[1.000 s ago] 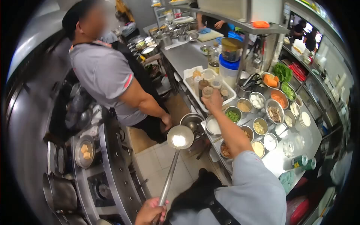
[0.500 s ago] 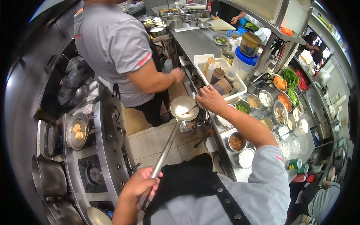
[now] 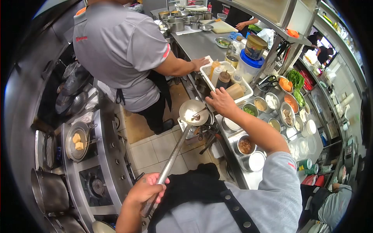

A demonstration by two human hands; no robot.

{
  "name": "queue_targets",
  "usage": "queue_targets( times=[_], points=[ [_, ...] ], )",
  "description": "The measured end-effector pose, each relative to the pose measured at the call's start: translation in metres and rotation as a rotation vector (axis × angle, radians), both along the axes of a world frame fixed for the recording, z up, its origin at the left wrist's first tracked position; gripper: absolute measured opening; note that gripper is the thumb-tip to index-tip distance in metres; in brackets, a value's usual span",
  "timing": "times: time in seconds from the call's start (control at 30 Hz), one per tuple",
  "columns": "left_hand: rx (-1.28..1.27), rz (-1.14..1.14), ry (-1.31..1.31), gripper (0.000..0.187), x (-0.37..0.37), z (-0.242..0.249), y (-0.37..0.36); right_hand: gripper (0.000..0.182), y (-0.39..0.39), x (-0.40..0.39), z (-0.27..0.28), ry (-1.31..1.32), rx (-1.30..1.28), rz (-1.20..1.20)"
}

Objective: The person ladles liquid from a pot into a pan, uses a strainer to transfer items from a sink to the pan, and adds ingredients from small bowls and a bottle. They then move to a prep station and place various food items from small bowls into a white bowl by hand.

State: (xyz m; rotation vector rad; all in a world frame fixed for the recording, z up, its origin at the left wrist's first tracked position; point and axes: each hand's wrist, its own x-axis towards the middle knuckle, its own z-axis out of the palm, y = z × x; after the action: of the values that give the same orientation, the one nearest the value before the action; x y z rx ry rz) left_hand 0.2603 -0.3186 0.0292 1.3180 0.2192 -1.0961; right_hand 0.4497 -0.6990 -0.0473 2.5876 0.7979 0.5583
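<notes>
My left hand (image 3: pixel 149 190) is wrapped round the long metal handle of a ladle (image 3: pixel 171 157). Its round bowl (image 3: pixel 187 106) is held out ahead of me, with white, powdery-looking contents and a small dark patch inside. My right hand (image 3: pixel 222 101) reaches across to the bowl's right side, fingers bent over a thin-handled spoon (image 3: pixel 199 112) that dips into it. Exactly how the fingers grip the spoon is hidden. Just beyond that hand is a white basket (image 3: pixel 248 94) of sauce bottles, including a dark squeeze bottle (image 3: pixel 223 80).
On the right counter stand several bowls of ingredients, among them minced brown food (image 3: pixel 245 145) and chopped greens (image 3: pixel 250 110). A stove burner (image 3: pixel 96 186) and a pan (image 3: pixel 74 151) with yellowish blocks are left. A co-worker (image 3: pixel 120 58) stands ahead; their hand (image 3: pixel 200 62) touches the counter.
The co-worker's hand has moved right and up onto the counter beside the basket. My view has shifted slightly. My hands stay on the ladle and spoon, with the bowl nearly in place.
</notes>
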Motion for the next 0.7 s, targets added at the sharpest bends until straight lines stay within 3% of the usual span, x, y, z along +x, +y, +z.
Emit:
queue_targets(
  times=[0.3, 0.43, 0.5, 0.6, 0.63, 0.67, 0.7],
  points=[
    [0.010, 0.040, -0.004, 0.028, 0.002, 0.005, -0.032, 0.022, -0.030, 0.012, -0.012, 0.052, 0.098, -0.013],
    [0.003, 0.086, 0.009, 0.028, 0.000, 0.011, -0.045, 0.030, -0.037, 0.012, -0.002, 0.128, 0.256, -0.085],
    [-0.031, 0.088, -0.018, 0.028, -0.001, 0.007, -0.043, 0.036, -0.044, 0.011, 0.003, 0.106, 0.393, -0.050],
    [-0.063, 0.131, -0.045, 0.027, -0.003, 0.011, -0.049, 0.030, -0.060, 0.030, -0.021, 0.085, 0.928, -0.115],
    [-0.059, 0.146, -0.038, 0.026, -0.005, 0.017, -0.048, 0.034, -0.061, 0.026, -0.022, -0.040, 0.962, -0.158],
    [-0.042, 0.165, -0.018, 0.026, -0.007, 0.018, -0.046, 0.042, -0.081, 0.043, -0.057, 0.119, 1.218, -0.099],
    [-0.029, 0.175, 0.009, 0.025, -0.010, 0.015, -0.043, 0.051, -0.087, 0.045, -0.071, 0.086, 1.421, -0.073]
  ],
)
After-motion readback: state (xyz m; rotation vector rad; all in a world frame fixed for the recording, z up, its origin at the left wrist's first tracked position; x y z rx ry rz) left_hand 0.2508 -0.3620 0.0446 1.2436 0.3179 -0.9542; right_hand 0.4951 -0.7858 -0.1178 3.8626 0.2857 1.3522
